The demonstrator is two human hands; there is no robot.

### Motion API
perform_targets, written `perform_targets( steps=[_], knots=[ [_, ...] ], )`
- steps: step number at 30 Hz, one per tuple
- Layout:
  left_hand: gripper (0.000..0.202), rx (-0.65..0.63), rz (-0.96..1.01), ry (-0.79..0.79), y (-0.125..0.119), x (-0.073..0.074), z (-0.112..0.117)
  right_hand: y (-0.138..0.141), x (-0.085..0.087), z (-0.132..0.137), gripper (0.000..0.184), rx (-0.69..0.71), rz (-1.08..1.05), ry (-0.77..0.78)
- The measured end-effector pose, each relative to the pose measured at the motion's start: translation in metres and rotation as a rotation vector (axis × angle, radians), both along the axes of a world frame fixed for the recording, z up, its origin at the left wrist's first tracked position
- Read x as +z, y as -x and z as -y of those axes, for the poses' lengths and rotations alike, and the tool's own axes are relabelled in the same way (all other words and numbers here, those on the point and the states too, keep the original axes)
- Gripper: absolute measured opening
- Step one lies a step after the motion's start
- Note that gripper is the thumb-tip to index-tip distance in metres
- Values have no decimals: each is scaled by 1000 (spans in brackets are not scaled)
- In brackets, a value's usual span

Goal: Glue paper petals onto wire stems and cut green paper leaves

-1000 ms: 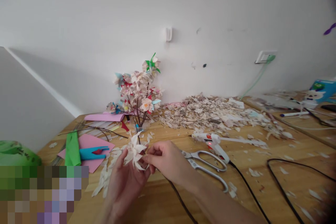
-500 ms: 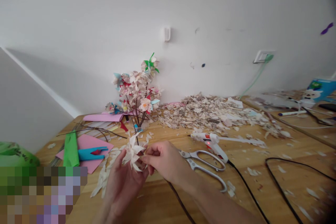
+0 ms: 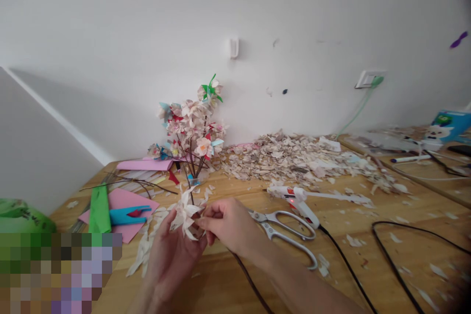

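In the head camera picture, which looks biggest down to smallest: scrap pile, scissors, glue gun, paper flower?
1. scrap pile
2. scissors and glue gun, about alike
3. paper flower, though nearest the camera

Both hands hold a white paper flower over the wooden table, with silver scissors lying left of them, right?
No: the head view shows the silver metal scissors lying right of the hands. The left hand and right hand do hold the white paper flower.

Blurry squares (image 3: 61,272) hide the table's (image 3: 423,208) near left corner. The right hand (image 3: 230,225) covers part of the paper flower (image 3: 185,213).
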State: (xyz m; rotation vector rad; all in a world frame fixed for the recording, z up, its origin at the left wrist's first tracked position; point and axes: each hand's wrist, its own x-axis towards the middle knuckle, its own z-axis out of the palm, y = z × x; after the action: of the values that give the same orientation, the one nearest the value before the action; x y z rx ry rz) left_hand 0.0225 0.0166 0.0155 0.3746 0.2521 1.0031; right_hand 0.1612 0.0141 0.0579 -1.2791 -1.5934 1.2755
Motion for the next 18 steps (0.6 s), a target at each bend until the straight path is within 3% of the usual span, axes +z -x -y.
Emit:
perform_targets(
  steps=[18],
  knots=[
    [32,22,-7,41,2,0,1,0,0,-2,18,8,0,30]
  ],
)
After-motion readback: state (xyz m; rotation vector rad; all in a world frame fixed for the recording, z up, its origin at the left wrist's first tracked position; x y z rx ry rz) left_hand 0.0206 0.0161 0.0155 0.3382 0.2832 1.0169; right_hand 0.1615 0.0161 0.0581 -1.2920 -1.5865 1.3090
